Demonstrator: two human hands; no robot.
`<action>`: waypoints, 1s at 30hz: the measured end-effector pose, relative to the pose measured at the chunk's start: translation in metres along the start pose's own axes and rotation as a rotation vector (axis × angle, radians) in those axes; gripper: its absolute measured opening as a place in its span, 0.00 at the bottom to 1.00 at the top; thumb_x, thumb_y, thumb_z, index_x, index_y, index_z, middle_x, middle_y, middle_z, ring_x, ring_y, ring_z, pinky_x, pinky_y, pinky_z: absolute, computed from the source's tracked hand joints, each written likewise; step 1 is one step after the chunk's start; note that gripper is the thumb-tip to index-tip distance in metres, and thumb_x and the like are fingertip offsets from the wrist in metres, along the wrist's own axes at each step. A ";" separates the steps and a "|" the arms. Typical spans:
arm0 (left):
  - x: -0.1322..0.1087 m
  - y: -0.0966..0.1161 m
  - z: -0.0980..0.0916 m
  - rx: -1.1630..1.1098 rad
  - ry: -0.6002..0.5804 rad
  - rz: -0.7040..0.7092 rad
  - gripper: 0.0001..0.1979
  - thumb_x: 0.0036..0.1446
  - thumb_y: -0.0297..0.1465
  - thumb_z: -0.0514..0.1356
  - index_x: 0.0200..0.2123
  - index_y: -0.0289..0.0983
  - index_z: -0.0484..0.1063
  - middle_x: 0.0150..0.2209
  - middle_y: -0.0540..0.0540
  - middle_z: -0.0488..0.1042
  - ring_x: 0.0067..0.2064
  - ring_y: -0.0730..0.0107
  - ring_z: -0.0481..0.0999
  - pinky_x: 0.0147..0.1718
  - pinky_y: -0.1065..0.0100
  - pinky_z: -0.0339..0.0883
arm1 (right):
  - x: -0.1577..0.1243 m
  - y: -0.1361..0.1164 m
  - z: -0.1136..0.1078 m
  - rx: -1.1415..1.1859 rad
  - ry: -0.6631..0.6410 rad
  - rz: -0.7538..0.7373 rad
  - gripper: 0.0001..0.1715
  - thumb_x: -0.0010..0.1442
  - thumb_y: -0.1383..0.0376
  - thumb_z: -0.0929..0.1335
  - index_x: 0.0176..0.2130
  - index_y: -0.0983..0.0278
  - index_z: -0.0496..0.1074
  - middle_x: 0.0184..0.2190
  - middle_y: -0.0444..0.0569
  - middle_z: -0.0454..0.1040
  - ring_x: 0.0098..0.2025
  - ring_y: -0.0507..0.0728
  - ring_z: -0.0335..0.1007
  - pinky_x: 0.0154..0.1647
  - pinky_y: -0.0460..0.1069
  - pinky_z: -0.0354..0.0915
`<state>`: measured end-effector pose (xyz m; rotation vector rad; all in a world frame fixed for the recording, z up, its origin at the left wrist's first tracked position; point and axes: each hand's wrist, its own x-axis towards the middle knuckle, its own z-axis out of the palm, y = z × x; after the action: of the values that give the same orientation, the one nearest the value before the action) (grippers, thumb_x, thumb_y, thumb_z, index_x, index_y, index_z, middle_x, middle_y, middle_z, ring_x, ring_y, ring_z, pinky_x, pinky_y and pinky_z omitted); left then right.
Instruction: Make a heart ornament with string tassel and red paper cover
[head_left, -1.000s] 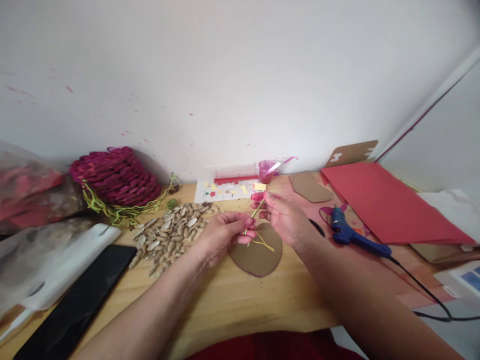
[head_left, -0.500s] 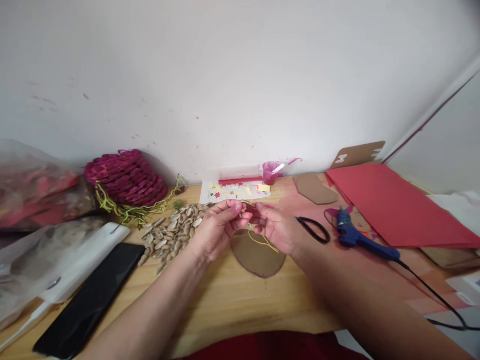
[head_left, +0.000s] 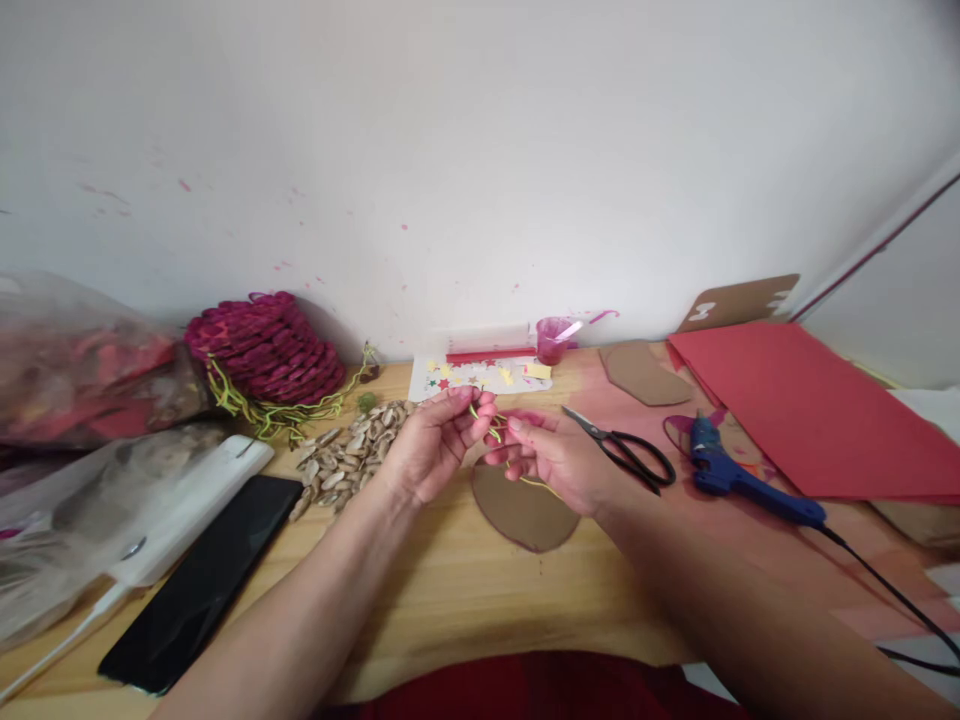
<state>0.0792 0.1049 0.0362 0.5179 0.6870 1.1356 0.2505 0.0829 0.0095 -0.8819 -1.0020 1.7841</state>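
Note:
Yellow-green yarn (head_left: 495,432) runs between my two hands in the middle of the view. My left hand (head_left: 439,435) pinches part of it, together with a small dark bit I cannot make out. The fingers of my right hand (head_left: 551,455) are closed on the yarn too, and a loose end hangs below them. Under both hands a rounded piece of brown cardboard (head_left: 529,510) lies on the wooden table (head_left: 465,610). Black-handled scissors (head_left: 630,450) rest just right of my right hand. Left of my left hand is a pile of pale shells (head_left: 352,455).
A magenta woven basket (head_left: 266,350) with yellow-green strands stands at the back left, near plastic bags (head_left: 82,370), a white power bank (head_left: 195,510) and a black phone (head_left: 206,590). Rightward lie a blue glue gun (head_left: 750,485) and red sheets (head_left: 817,410). Star stickers and a purple cup (head_left: 551,342) are behind.
My hands have drawn slightly apart, showing more of the yarn between them. The scissors' blades are now uncovered. The whole view has shifted a little.

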 end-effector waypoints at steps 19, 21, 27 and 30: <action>-0.002 0.003 0.001 0.030 -0.025 -0.092 0.11 0.64 0.19 0.56 0.32 0.28 0.77 0.33 0.40 0.81 0.29 0.74 0.82 0.29 0.78 0.79 | -0.001 -0.002 -0.002 -0.329 -0.010 -0.069 0.15 0.59 0.56 0.73 0.36 0.66 0.76 0.29 0.47 0.76 0.27 0.50 0.72 0.20 0.43 0.56; -0.003 0.003 0.001 0.033 -0.028 -0.089 0.11 0.65 0.20 0.56 0.32 0.28 0.77 0.33 0.40 0.81 0.28 0.74 0.82 0.27 0.79 0.78 | -0.001 -0.002 -0.001 -0.325 -0.014 -0.069 0.14 0.59 0.56 0.73 0.36 0.66 0.76 0.30 0.47 0.77 0.27 0.50 0.73 0.19 0.43 0.56; -0.001 0.001 0.000 0.028 -0.041 -0.051 0.09 0.66 0.22 0.57 0.33 0.30 0.76 0.34 0.42 0.81 0.28 0.75 0.81 0.24 0.79 0.76 | -0.001 -0.002 0.002 -0.361 -0.010 -0.053 0.11 0.61 0.59 0.71 0.35 0.66 0.75 0.30 0.47 0.77 0.27 0.49 0.73 0.20 0.42 0.57; 0.000 -0.001 -0.001 0.038 -0.050 -0.046 0.09 0.65 0.22 0.58 0.33 0.30 0.76 0.33 0.43 0.81 0.27 0.76 0.80 0.24 0.79 0.76 | -0.002 -0.001 0.002 -0.365 -0.019 -0.047 0.12 0.61 0.58 0.71 0.35 0.66 0.75 0.31 0.48 0.77 0.28 0.50 0.74 0.21 0.42 0.59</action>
<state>0.0790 0.1043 0.0352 0.5584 0.6748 1.0653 0.2495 0.0810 0.0119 -1.0534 -1.3768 1.5976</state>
